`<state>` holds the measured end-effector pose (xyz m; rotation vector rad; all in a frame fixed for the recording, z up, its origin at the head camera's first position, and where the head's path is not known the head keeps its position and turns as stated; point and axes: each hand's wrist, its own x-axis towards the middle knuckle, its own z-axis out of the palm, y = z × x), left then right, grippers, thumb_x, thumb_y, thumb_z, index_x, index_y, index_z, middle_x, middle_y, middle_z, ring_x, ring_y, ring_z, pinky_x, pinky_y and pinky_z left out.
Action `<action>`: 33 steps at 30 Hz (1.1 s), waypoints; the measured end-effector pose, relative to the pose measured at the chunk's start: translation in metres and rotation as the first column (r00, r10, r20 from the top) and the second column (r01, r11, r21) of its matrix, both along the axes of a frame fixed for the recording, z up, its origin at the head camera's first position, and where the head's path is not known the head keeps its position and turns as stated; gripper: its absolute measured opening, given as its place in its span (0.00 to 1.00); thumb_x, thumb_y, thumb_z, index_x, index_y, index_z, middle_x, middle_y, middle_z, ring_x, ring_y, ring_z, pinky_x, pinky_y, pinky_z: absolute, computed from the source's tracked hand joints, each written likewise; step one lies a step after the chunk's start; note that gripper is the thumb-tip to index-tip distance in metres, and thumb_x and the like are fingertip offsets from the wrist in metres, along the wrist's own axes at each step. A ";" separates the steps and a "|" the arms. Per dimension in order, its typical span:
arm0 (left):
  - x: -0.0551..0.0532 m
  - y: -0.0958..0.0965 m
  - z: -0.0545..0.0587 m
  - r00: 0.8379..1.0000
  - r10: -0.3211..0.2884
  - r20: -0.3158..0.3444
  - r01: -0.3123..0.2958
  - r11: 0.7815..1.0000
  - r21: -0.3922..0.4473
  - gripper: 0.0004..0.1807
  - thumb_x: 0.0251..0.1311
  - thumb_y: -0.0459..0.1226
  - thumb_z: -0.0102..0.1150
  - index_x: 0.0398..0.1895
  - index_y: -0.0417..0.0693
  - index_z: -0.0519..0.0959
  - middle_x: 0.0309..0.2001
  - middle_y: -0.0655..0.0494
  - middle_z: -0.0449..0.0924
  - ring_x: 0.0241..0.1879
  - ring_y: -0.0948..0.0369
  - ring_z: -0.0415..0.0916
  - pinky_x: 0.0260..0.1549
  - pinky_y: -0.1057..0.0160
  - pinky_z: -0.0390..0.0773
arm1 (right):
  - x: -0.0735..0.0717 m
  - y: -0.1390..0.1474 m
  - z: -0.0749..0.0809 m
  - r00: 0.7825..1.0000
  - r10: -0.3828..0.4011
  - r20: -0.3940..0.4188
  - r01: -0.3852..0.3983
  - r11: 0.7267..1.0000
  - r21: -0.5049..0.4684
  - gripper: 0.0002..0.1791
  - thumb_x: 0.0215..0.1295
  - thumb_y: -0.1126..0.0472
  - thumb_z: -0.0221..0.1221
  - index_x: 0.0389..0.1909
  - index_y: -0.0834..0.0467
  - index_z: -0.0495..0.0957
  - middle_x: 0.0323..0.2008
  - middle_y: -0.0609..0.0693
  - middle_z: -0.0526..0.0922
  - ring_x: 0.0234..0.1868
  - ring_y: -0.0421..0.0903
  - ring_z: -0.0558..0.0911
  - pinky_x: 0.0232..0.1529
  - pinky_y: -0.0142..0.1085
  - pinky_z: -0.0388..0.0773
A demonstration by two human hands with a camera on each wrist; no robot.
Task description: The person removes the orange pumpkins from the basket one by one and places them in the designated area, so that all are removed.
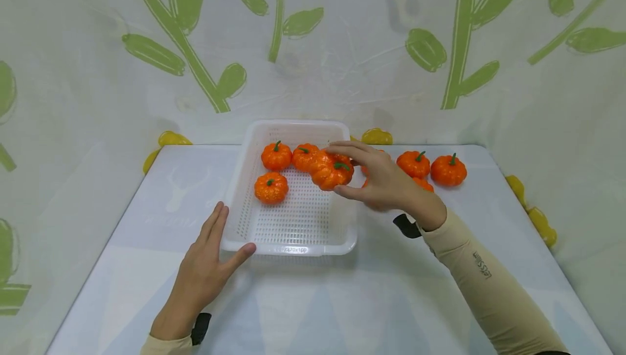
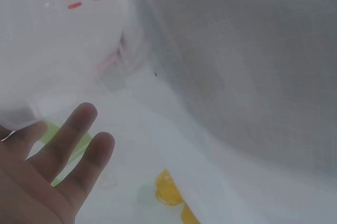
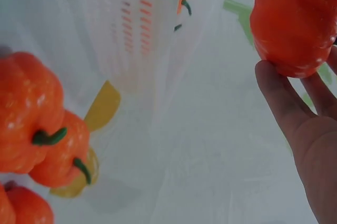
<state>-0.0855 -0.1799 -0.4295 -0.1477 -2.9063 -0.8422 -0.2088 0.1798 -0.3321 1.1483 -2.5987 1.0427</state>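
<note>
My right hand (image 1: 381, 178) holds a small orange pumpkin (image 1: 324, 174) with a green stem over the right side of the white plastic basket (image 1: 288, 249). In the right wrist view, fingertips press against the underside of this pumpkin (image 3: 295, 21). Several more pumpkins sit inside the basket, including one at the back left (image 1: 276, 156) and one nearer the front (image 1: 271, 188). My left hand (image 1: 205, 262) is at the basket's front left corner, thumb over the front rim, straight fingers along the left side. The left wrist view shows those fingers (image 2: 68, 145) spread beside the basket wall.
Right of the basket, several pumpkins stand on the table, among them one at the far right (image 1: 448, 170) and one beside it (image 1: 413, 164); others are partly hidden behind my right hand. A pale cloth wall (image 1: 323, 83) with printed plants rises behind the table (image 1: 303, 306).
</note>
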 end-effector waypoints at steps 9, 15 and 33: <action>-0.001 0.001 -0.002 1.000 -0.003 -0.009 0.004 1.000 0.003 0.56 0.62 0.64 0.61 0.84 0.55 0.42 0.82 0.54 0.42 0.71 0.37 0.59 0.62 0.31 0.65 | 0.005 0.049 -0.012 0.988 -0.153 0.007 0.153 0.988 -0.004 0.39 0.58 0.51 0.74 0.71 0.42 0.72 0.70 0.41 0.70 0.62 0.45 0.74 0.53 0.45 0.78; 0.000 0.000 -0.002 1.000 -0.001 0.008 0.001 1.000 0.002 0.57 0.62 0.62 0.62 0.84 0.56 0.41 0.82 0.55 0.40 0.73 0.39 0.56 0.62 0.31 0.65 | 0.009 0.083 -0.024 0.969 -0.247 -0.028 0.247 0.969 -0.008 0.40 0.56 0.56 0.76 0.71 0.46 0.72 0.69 0.41 0.71 0.64 0.45 0.74 0.56 0.43 0.77; 0.000 0.000 0.002 1.000 -0.002 0.008 0.002 1.000 -0.022 0.56 0.63 0.64 0.59 0.83 0.52 0.42 0.82 0.51 0.41 0.70 0.35 0.61 0.61 0.31 0.67 | 0.031 0.171 -0.045 0.844 -0.533 0.054 0.532 0.846 0.033 0.41 0.56 0.58 0.76 0.70 0.56 0.71 0.67 0.58 0.72 0.63 0.58 0.71 0.47 0.08 0.62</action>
